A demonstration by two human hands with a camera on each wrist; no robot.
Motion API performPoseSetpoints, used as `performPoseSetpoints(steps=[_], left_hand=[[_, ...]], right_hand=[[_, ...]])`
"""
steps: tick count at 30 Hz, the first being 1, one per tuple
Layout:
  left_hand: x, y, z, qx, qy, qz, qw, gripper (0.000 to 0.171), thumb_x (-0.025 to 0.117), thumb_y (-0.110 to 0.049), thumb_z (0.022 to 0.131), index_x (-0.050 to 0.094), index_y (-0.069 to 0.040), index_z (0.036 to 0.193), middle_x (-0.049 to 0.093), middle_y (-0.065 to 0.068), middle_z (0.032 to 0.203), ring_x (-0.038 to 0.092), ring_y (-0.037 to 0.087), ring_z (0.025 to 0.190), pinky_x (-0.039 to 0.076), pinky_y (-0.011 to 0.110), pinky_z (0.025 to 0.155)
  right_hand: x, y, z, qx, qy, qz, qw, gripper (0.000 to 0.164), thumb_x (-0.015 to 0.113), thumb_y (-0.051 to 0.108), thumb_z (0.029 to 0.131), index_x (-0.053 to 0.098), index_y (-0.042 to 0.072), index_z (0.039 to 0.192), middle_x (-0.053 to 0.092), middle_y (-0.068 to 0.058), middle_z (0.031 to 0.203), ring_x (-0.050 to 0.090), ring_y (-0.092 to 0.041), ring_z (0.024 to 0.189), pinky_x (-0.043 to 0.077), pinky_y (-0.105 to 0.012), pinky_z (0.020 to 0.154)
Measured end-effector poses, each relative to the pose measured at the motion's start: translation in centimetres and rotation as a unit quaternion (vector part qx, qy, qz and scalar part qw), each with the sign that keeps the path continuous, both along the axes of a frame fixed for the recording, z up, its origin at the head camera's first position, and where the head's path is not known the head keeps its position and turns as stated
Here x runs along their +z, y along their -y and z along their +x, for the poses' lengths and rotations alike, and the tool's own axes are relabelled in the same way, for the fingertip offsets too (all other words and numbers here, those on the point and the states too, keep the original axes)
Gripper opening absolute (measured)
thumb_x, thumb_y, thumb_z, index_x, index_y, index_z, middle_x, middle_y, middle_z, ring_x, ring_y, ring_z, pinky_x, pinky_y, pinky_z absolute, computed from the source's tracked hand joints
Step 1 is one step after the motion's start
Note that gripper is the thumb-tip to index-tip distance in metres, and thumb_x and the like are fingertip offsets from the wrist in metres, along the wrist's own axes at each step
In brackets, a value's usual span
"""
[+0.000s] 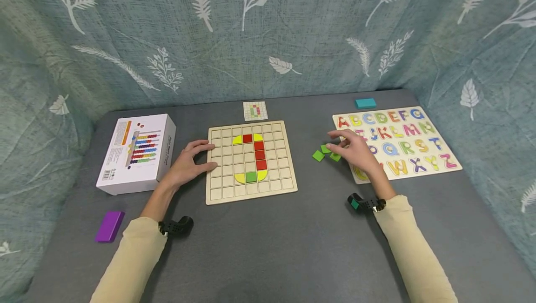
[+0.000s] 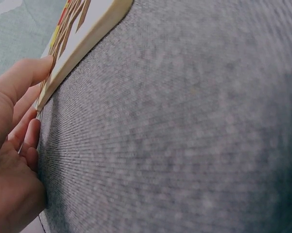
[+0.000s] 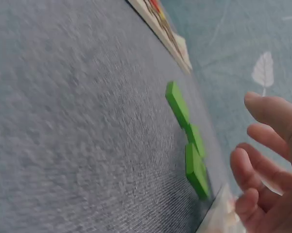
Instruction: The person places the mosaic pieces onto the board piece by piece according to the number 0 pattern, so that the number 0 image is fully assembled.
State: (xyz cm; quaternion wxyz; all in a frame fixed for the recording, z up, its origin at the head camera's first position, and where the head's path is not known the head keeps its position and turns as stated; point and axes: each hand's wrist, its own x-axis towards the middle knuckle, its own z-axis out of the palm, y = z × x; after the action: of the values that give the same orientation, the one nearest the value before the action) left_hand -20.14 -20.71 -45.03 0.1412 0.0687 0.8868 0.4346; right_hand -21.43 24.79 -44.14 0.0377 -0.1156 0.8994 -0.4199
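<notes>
A wooden grid board [image 1: 251,198] lies flat in the middle. Red squares [image 1: 260,155], yellow rounded pieces [image 1: 239,178] and one green square [image 1: 251,177] sit in its cells. My left hand [image 1: 190,163] rests on the board's left edge, its thumb on the top face, also seen in the left wrist view. To the right, three green square tiles [image 1: 318,156] lie close together on the table. Over them hovers my right hand [image 1: 356,151], fingers loosely bent. In the right wrist view the tiles [image 3: 197,170] lie apart from the fingers, which hold nothing.
A small pattern card [image 1: 255,111] lies behind the board. An alphabet puzzle [image 1: 402,142] is at the right, partly under my right hand, with a teal block [image 1: 365,103] behind it. A white abacus box [image 1: 136,151] and a purple block [image 1: 110,226] stand at the left.
</notes>
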Motion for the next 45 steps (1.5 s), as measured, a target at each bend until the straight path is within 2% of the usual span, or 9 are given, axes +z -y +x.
performPoseSetpoints(steps=[7,13,21,27,45], left_hand=[[-0.2,0.0,0.1,-0.001,-0.012,0.003,0.9999,0.062,0.071,-0.025,0.088,0.048,-0.003,0.141,0.023,0.017,0.156,0.014,0.044,0.146,0.021,0.066,0.111],[-0.2,0.3,0.3,-0.007,-0.006,-0.003,1.0000,0.062,0.070,-0.026,0.089,0.047,-0.004,0.142,0.021,0.018,0.157,0.012,0.044,0.147,0.019,0.065,0.112],[0.0,0.2,0.3,-0.005,-0.001,0.000,1.0000,0.062,0.070,-0.026,0.090,0.046,-0.004,0.142,0.021,0.017,0.158,0.012,0.042,0.148,0.018,0.064,0.114],[0.0,0.2,0.2,-0.006,0.000,-0.002,1.0000,0.062,0.070,-0.026,0.090,0.046,-0.004,0.143,0.021,0.017,0.158,0.011,0.043,0.148,0.018,0.064,0.113],[0.2,0.2,0.4,-0.001,0.005,0.001,1.0000,0.063,0.070,-0.026,0.089,0.046,-0.003,0.143,0.021,0.016,0.158,0.009,0.043,0.148,0.016,0.065,0.114]], right_hand=[[-0.5,-0.2,-0.2,0.006,-0.016,0.012,1.000,0.041,0.065,0.027,0.093,0.061,0.005,0.128,0.060,-0.017,0.128,0.057,-0.032,0.111,0.047,-0.047,0.093],[-1.3,-0.2,-0.1,0.031,-0.033,0.028,0.999,0.036,0.068,0.022,0.091,0.065,0.006,0.123,0.063,-0.016,0.124,0.052,-0.033,0.120,0.038,-0.051,0.104],[-1.7,-0.2,-0.2,0.055,-0.039,0.047,0.997,0.045,0.072,0.021,0.088,0.061,0.008,0.130,0.061,-0.015,0.127,0.049,-0.032,0.117,0.036,-0.050,0.101],[-1.9,-0.2,-0.2,0.065,-0.043,0.075,0.994,0.041,0.072,0.022,0.088,0.065,0.009,0.125,0.059,-0.017,0.128,0.048,-0.034,0.118,0.037,-0.052,0.100],[-1.9,-0.6,-0.2,0.082,-0.028,0.088,0.992,0.036,0.069,0.015,0.090,0.066,0.006,0.124,0.055,-0.018,0.128,0.045,-0.035,0.118,0.037,-0.053,0.100]])
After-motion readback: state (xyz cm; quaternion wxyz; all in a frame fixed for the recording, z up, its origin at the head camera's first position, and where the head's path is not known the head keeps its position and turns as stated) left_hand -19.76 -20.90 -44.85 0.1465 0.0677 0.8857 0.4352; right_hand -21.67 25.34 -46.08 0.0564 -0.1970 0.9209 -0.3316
